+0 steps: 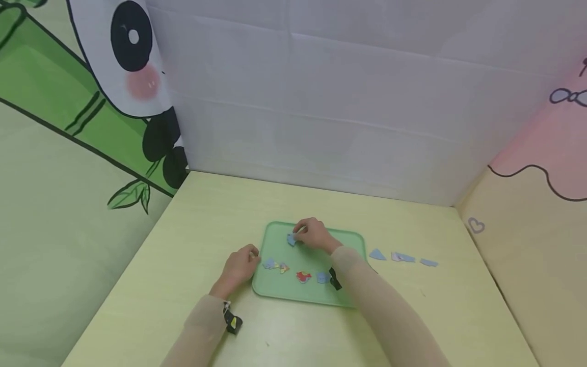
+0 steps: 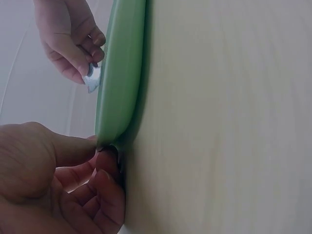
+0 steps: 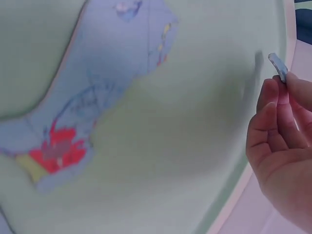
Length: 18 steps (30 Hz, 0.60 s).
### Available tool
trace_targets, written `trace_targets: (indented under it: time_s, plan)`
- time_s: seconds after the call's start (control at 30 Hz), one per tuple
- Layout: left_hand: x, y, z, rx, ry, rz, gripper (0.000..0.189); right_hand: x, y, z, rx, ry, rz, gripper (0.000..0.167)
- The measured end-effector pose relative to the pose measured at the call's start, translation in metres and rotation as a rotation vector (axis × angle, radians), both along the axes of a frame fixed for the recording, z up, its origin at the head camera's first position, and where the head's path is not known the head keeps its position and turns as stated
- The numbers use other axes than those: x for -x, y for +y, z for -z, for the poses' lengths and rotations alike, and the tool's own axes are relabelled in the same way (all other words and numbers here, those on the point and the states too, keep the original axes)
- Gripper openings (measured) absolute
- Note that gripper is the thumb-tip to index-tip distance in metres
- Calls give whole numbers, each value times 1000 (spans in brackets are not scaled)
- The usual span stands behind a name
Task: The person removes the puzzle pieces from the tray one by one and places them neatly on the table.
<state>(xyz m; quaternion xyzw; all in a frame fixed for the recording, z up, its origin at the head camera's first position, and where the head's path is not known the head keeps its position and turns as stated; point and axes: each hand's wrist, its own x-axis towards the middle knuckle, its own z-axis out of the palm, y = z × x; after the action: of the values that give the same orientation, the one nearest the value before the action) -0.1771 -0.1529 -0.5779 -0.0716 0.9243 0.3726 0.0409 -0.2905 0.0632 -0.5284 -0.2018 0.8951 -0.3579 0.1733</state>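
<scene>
My right hand [image 1: 313,234] is over the far half of a green tray [image 1: 293,295]. Thumb and fingers pinch a small light-blue puzzle piece [image 3: 278,67], which stands tilted in the right wrist view. At the tray's left rim, my left hand [image 1: 240,265] grips the edge, thumb [image 2: 73,148] at the rim and fingers curled beneath it. Lying in the tray are a blue and yellow group of pieces [image 1: 270,263], a red piece [image 1: 303,277] and a blue piece [image 1: 323,278] partly hidden by the right wrist strap.
On the table [image 1: 206,209], right of the tray, lie a blue triangular piece [image 1: 377,254], some overlapping pieces [image 1: 403,257] and a thin piece [image 1: 428,262]. A white cloth wall [image 1: 321,112] rises at the back, with printed cloth on both sides.
</scene>
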Motion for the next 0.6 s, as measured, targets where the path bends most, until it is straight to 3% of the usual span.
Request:
trace_targets:
  time_s: [0.33, 0.6]
  plan:
    - [-3, 3, -2, -1, 7, 1, 18, 0, 24, -16, -4, 17, -32, 13]
    - [-4, 2, -1, 6, 8, -4, 18, 1, 46, -34, -26, 33, -6, 13]
